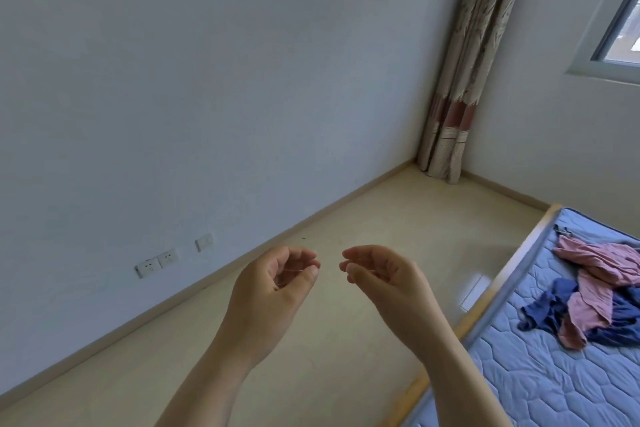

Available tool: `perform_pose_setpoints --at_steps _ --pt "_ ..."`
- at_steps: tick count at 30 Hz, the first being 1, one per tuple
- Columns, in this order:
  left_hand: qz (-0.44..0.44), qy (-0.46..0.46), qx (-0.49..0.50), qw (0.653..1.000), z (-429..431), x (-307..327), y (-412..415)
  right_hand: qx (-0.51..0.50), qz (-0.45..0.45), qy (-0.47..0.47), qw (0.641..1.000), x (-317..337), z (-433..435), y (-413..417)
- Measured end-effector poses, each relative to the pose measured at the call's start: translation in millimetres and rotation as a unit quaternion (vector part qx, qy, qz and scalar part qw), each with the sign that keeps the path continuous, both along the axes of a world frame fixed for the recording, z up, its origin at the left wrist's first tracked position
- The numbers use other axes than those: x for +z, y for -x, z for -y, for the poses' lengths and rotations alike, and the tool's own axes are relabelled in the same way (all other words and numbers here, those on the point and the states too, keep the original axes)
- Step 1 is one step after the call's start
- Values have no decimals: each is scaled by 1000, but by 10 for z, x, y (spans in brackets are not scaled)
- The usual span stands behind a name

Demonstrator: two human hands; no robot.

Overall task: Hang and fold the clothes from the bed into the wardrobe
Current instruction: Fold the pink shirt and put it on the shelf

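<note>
Both of my hands are raised in front of me over the floor, palms facing each other, fingers loosely curled and holding nothing. My left hand (277, 282) and my right hand (382, 282) are a small gap apart. At the right lies the bed with a quilted blue mattress (540, 371). On it sits a loose pile of clothes: a pink garment (595, 265) and a dark blue garment (550, 308) tangled together. The pile is well to the right of my right hand. No wardrobe is in view.
A pale wall (207, 80) runs along the left with power sockets (157, 262) low down. A patterned curtain (464, 80) hangs in the far corner beside a window (620, 28). Beige floor (363, 218) lies between wall and bed frame (519, 263).
</note>
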State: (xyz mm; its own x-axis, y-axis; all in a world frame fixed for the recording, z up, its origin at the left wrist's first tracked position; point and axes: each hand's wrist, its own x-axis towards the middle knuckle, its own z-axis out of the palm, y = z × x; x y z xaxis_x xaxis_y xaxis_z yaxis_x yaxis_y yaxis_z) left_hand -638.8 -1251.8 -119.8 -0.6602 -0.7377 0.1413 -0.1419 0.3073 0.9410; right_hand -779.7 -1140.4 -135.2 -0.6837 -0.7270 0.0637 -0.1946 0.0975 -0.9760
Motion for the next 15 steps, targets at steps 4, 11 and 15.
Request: perform_pose_setpoints --at_steps 4,11,15 --pt "-8 -10 -23 1000 514 -63 52 -26 -5 -14 1000 -12 445 -33" --pt "-1 -26 -76 997 1123 -196 509 -85 -24 -39 995 -97 870 331" --pt "11 -14 -118 993 1492 -187 1009 -125 -19 -31 992 -161 1169 758"
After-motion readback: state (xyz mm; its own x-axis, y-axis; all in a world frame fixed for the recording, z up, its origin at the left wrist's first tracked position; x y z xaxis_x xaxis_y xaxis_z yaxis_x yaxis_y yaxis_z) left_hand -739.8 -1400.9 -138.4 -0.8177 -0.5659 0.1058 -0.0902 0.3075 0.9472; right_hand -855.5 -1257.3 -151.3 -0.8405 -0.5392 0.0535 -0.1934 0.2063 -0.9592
